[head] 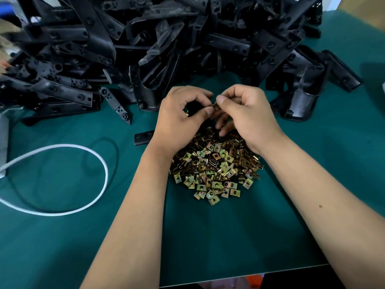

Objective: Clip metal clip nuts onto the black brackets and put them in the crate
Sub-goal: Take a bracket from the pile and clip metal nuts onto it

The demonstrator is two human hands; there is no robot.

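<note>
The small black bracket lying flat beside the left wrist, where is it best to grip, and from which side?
Probably by its free left end, coming from the left: the left hand covers its right end, and it lies flat on the green mat, so pinch across the long edges.

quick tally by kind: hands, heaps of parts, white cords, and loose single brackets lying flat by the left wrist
hands: 2, left hand and right hand, both pinching one clip nut
heaps: 2, black brackets and clip nuts pile; pieces too many to count
white cord: 1
loose bracket: 1
total: 6
</note>
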